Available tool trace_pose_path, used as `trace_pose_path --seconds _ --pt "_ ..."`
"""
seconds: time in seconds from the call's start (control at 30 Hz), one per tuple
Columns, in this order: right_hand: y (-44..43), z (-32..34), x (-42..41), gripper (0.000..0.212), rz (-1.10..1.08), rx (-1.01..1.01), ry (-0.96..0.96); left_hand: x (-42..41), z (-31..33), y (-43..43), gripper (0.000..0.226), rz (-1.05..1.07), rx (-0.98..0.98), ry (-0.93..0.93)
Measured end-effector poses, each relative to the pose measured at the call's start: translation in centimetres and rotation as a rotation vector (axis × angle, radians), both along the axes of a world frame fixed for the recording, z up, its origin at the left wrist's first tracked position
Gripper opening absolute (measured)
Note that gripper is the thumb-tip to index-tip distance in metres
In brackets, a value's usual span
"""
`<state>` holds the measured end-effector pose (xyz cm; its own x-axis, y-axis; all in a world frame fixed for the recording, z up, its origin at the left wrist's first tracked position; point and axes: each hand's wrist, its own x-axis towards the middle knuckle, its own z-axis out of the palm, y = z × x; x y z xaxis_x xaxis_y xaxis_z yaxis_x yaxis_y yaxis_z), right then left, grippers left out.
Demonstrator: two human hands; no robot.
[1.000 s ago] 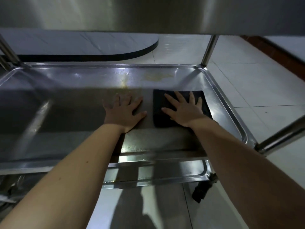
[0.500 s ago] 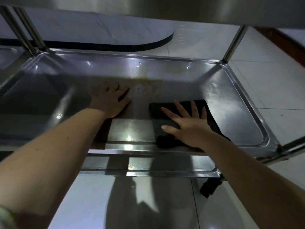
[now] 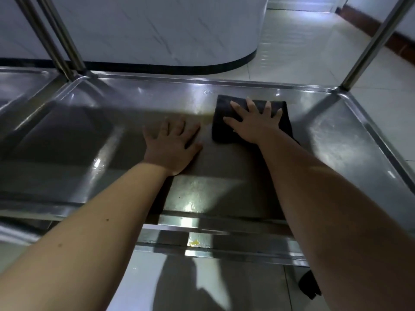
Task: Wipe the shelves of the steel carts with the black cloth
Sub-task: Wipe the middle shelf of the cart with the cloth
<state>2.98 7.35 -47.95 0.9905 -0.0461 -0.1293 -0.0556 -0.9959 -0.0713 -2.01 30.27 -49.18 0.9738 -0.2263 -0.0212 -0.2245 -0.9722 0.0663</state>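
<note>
The steel cart shelf (image 3: 67, 140) is a shallow tray with a raised rim, and it fills the middle of the view. A folded black cloth (image 3: 221, 124) lies on it right of centre, close to the far rim. My right hand (image 3: 256, 125) presses flat on the cloth with fingers spread, covering most of it. My left hand (image 3: 171, 147) rests flat on the bare steel just left of the cloth, palm down, holding nothing. A yellowish stain (image 3: 207, 112) shows by the cloth's left edge.
A second cart's shelf (image 3: 20, 86) adjoins on the left behind two upright posts (image 3: 58, 41). Another post (image 3: 370, 46) rises at the far right corner. A lower shelf (image 3: 235, 244) and a black caster (image 3: 310, 286) sit below. A white curved counter (image 3: 157, 30) stands behind on the tiled floor.
My right hand has pushed the cloth from the near edge back toward the far rim. My left hand stays flat on the shelf. The view has tilted up.
</note>
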Motion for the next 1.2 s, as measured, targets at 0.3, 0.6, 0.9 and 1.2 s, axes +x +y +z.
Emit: trace_pose_path --seconds 0.3,0.6,0.9,1.2 --pt "2.6 1.3 -16.9 0.070 0.160 0.031 0.182 -0.1 0.4 0.1 0.057 0.011 -0.018 0.000" --pt "2.6 0.4 -6.8 0.071 0.047 0.001 0.045 -0.1 0.0 0.2 0.058 0.032 -0.056 -0.020" --pt "3.4 0.3 1.4 0.073 -0.017 0.023 0.000 0.3 -0.3 0.2 0.057 0.024 -0.058 -0.006" --pt "2.8 0.3 -8.9 0.070 0.029 0.027 0.065 0.2 0.1 0.0 0.056 0.039 -0.033 -0.003"
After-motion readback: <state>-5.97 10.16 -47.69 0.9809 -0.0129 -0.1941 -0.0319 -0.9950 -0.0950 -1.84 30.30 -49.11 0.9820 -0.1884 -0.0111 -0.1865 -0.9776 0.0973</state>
